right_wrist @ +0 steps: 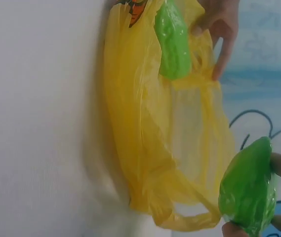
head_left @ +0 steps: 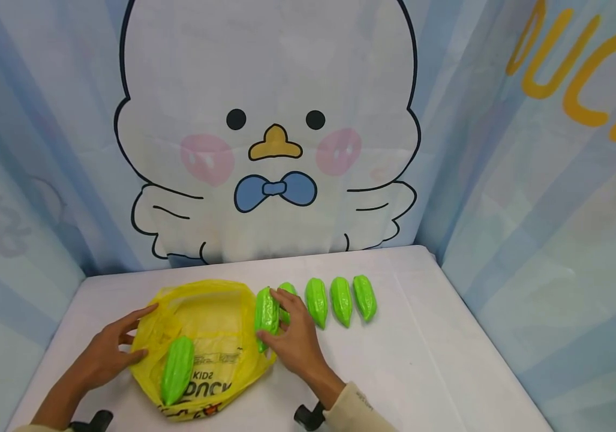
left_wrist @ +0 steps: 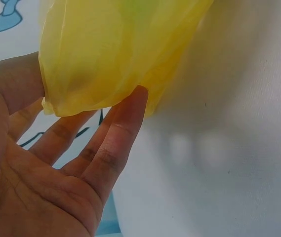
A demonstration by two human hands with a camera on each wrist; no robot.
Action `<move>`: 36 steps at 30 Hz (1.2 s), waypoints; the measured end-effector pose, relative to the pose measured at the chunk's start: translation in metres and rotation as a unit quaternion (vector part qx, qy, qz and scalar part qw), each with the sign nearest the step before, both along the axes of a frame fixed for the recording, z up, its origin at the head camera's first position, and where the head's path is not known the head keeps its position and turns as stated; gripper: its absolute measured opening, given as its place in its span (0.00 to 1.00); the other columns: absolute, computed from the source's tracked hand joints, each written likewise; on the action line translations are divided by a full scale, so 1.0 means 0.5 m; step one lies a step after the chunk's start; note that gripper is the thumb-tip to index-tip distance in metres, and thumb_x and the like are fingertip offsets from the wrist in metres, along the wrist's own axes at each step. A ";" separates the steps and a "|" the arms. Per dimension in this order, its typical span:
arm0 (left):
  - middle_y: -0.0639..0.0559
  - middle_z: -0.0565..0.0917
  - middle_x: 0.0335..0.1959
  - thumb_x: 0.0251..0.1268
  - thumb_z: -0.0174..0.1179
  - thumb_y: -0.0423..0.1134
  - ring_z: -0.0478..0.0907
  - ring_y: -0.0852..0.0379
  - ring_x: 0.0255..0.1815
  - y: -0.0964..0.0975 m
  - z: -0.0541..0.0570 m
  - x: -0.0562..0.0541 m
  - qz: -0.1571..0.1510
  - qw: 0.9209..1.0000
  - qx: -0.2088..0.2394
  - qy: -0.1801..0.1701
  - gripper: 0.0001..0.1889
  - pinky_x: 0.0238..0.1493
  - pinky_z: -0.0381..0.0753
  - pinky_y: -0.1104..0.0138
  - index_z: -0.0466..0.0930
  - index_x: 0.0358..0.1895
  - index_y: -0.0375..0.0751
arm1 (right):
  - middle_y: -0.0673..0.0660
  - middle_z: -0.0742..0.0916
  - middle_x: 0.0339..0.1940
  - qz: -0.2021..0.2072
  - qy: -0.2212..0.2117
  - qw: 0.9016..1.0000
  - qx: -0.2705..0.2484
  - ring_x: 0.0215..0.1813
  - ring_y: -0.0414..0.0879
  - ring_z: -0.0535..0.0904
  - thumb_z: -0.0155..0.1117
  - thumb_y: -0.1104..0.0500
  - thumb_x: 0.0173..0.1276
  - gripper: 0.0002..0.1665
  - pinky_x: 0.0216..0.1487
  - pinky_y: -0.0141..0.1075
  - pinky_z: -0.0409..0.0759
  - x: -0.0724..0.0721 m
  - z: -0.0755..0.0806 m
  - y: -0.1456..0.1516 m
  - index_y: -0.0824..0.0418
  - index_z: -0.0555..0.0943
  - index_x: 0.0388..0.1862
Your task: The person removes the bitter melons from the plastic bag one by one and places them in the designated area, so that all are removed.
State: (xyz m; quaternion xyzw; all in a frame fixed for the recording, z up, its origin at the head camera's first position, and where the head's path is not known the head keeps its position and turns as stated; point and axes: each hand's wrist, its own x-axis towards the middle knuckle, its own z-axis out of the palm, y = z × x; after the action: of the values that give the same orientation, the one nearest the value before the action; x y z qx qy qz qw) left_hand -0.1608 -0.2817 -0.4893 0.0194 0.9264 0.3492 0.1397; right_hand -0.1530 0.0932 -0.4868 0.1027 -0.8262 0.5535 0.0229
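Note:
A yellow plastic bag (head_left: pixel 216 300) lies on the white table with its mouth spread wide. At its left rim, my left hand (head_left: pixel 108 348) holds the thin plastic between thumb and fingers, which are fanned apart. Near the opposite rim, my right hand (head_left: pixel 298 336) grips a shiny green ridged pod-shaped object (head_left: pixel 267 315) with thumb and fingertips. In the right wrist view that green object (right_wrist: pixel 249 190) sits beside the bag's handle loop (right_wrist: pixel 184 222). Another green pod (head_left: pixel 178 369) rests in the bag. Just behind my right hand, one more green pod (head_left: pixel 288 287) is partly hidden.
Several green pods (head_left: pixel 316 302) stand in a row on the white table (head_left: pixel 410 360), right of my right hand. Cloth walls surround the table, and a cartoon duck (head_left: pixel 270 78) is printed on the back one.

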 end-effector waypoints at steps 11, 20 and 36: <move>0.24 0.64 0.78 0.62 0.75 0.35 0.83 0.41 0.52 0.000 -0.001 0.000 0.003 1.000 -0.001 -0.002 0.51 0.53 0.89 0.45 0.56 0.86 0.46 | 0.58 0.71 0.82 -0.021 0.012 1.000 0.004 0.77 0.59 0.75 0.82 0.64 0.61 0.49 0.64 0.48 0.86 -0.008 0.007 0.052 0.53 0.71 0.81; 0.24 0.64 0.78 0.61 0.75 0.35 0.83 0.40 0.52 0.002 0.000 -0.001 0.003 1.000 -0.008 -0.004 0.51 0.53 0.89 0.45 0.56 0.86 0.46 | 0.58 0.71 0.82 -0.040 0.010 0.999 0.014 0.78 0.60 0.75 0.82 0.65 0.60 0.50 0.66 0.50 0.84 -0.018 0.009 0.095 0.51 0.72 0.80; 0.22 0.64 0.78 0.62 0.75 0.35 0.83 0.37 0.53 -0.001 -0.005 -0.001 -0.006 1.000 -0.005 0.002 0.51 0.53 0.88 0.42 0.56 0.86 0.45 | 0.54 0.72 0.81 -0.087 -0.006 0.995 0.046 0.76 0.56 0.76 0.84 0.65 0.58 0.51 0.66 0.49 0.85 -0.040 0.023 0.173 0.47 0.73 0.80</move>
State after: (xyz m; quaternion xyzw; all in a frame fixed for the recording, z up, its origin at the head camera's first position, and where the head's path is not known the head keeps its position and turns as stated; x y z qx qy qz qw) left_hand -0.1612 -0.2822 -0.4918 0.0252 0.9281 0.3439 0.1402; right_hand -0.1728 0.1798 -0.4754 0.0279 -0.8569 0.5111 0.0609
